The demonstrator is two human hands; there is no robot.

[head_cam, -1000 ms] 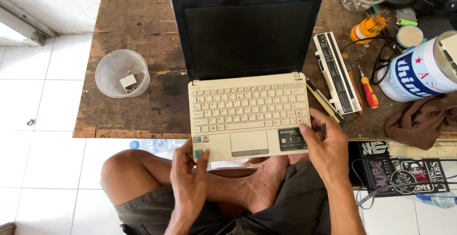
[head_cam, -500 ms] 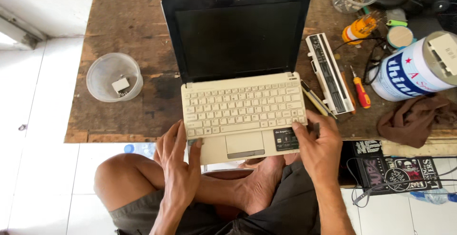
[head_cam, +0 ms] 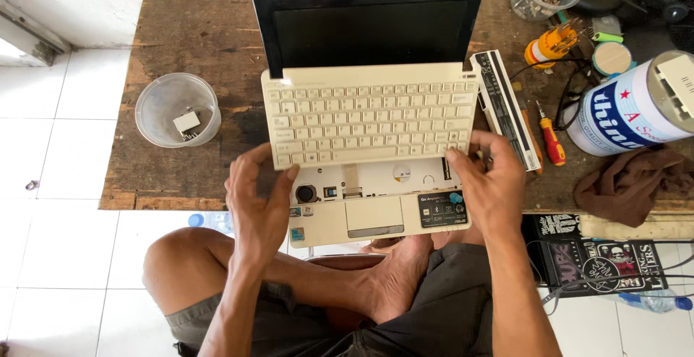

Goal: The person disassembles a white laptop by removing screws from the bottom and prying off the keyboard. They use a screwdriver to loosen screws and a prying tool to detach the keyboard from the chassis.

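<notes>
Keyboard panel lifted off a small cream netbook

Left hand [head_cam: 259, 209] and right hand [head_cam: 488, 183] grip the keyboard panel [head_cam: 369, 122] by its lower corners, fingers clenched on its edge, holding it raised, apparently to bare the netbook [head_cam: 376, 205] innards beneath. Just right on the wooden table [head_cam: 188, 31] lie a battery pack [head_cam: 506, 107] and red screwdriver [head_cam: 552, 141]; a clear cup [head_cam: 173, 111] stands left.
</notes>
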